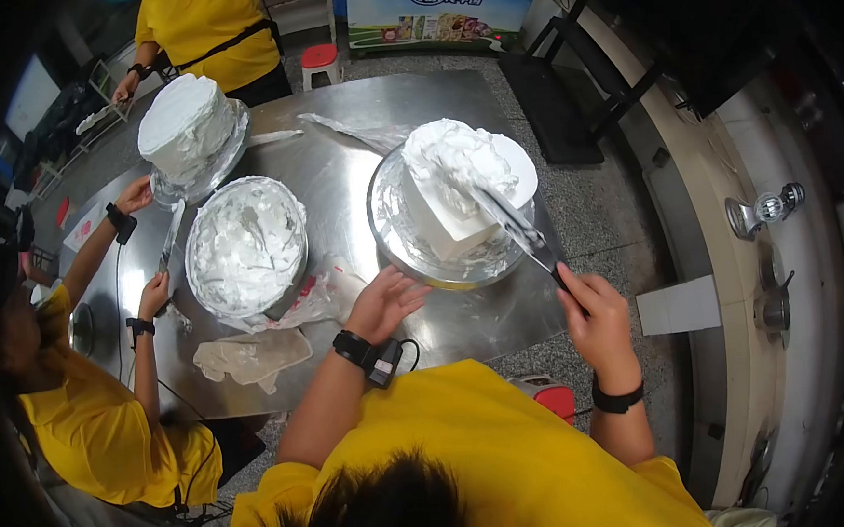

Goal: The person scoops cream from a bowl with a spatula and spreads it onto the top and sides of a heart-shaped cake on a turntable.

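Note:
My right hand [600,322] grips the handle of an icing spatula [513,221], whose blade is smeared with white cream and lies against a mound of cream [454,155]. That mound tops a white cake form [447,225] on a round metal turntable [397,249] streaked with cream. My left hand [386,306] is beside the turntable's near left rim, fingers extended and holding nothing.
To the left stands a round container of cream [247,245], with a crumpled plastic bag [254,359] near it. A co-worker [112,408] works at another cream-covered cake [182,128]. A second person [205,35] stands behind the steel table [334,240].

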